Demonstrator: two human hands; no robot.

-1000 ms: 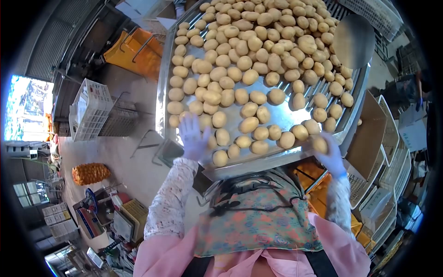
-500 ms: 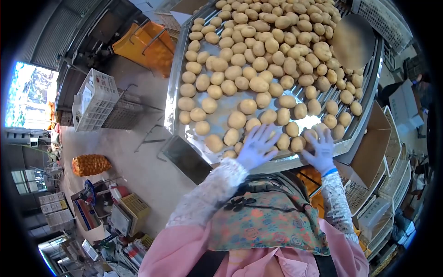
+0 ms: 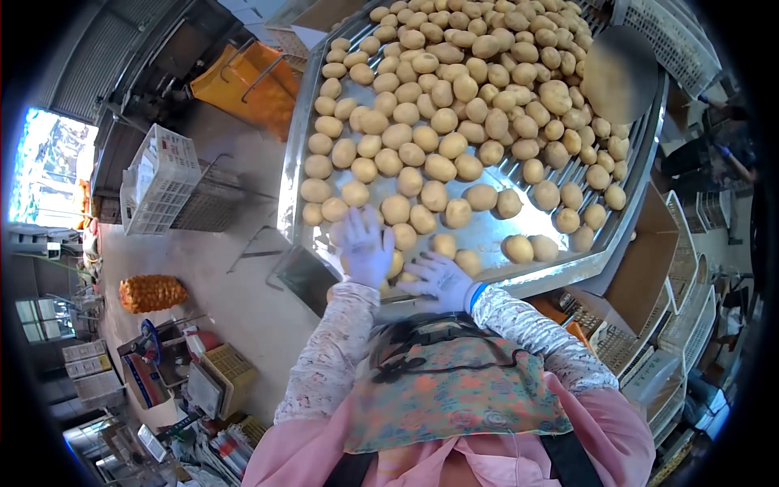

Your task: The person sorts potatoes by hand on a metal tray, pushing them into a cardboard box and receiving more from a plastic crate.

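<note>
Many yellow potatoes (image 3: 439, 168) lie spread and heaped on a metal sorting table (image 3: 495, 243) with rollers along its right side. My left hand (image 3: 364, 250), in a pale lilac glove, rests over potatoes near the front left corner, its fingers stretched forward. Close to the front edge, my right hand (image 3: 443, 282) wears a matching glove with a blue cuff. Its fingers are spread and point left, touching or nearly touching potatoes there. Some potatoes are partly hidden under both hands. Neither hand is closed round one.
An open cardboard box (image 3: 641, 256) and stacked plastic crates (image 3: 677, 308) stand at the right. A white crate (image 3: 160, 183) is to the left, with a filled net sack (image 3: 152, 294) on the floor. A person (image 3: 714, 142) is partly visible at far right.
Both hands have moved left along the front of the table, the right one much closer to the left. Potatoes near the front have shifted left, baring more metal at the front right.
</note>
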